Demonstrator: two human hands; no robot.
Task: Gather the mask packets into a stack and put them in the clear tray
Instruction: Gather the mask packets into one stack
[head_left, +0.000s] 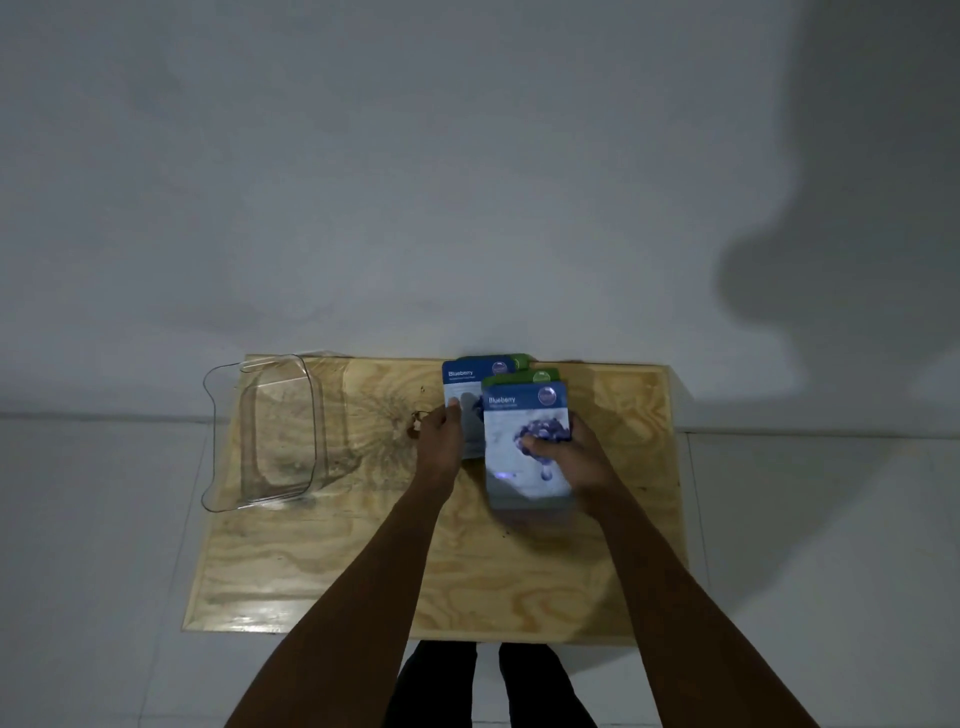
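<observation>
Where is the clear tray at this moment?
In the head view, the clear tray stands at the left edge of the wooden table, empty, apart from the left hand and the mask packets.

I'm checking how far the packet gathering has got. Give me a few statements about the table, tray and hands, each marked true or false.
1. The clear tray holds no packets. True.
2. The right hand grips a Blueberry packet. True.
3. The tray sits at the table's right end. False: it is at the left end of the wooden table.
4. The left hand is inside the tray. False: it touches a second Blueberry packet near the table's far edge.
5. Green-edged packets peek out behind the blue ones. True.
</observation>
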